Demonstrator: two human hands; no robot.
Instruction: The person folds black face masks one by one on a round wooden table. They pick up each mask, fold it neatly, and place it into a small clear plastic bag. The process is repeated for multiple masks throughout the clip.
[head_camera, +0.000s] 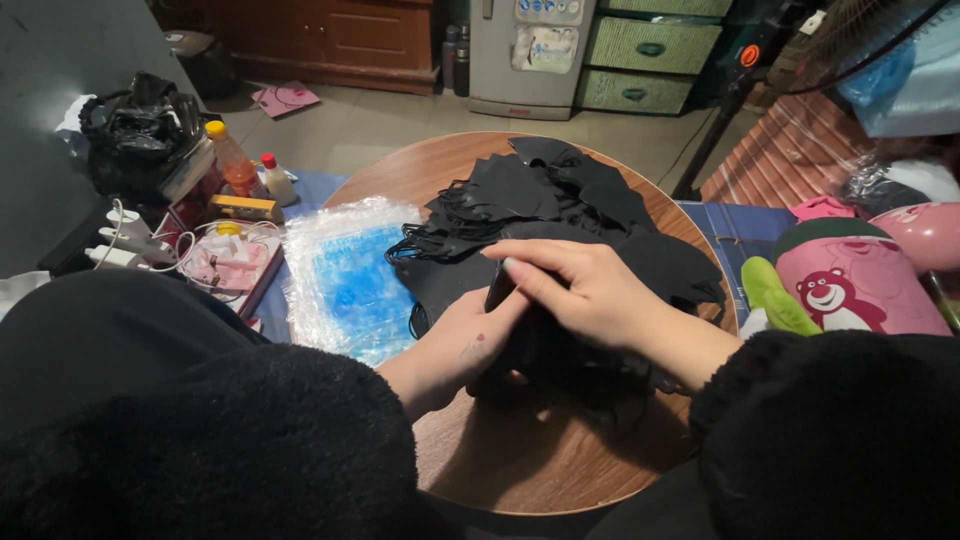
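Round wooden bench (520, 470) stood centre frame on a tiled floor (390, 125); both hands' fingers (545, 270) were closed on black masks (540, 195).

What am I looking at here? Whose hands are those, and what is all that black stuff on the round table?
This picture comes from a camera worn on a person's head, so you look down just as they do. There is no machine here, only two bare hands in fuzzy black sleeves.

The left hand and the right hand are both closed around a small stack of black face masks near the front of the round wooden table. Behind them lies a bigger pile of black masks with thin ear loops.

At the table's left edge lies a crinkly clear plastic bag with blue showing through. On the floor further left stand two small bottles, one with orange liquid. On the right lies a pink bear cushion.
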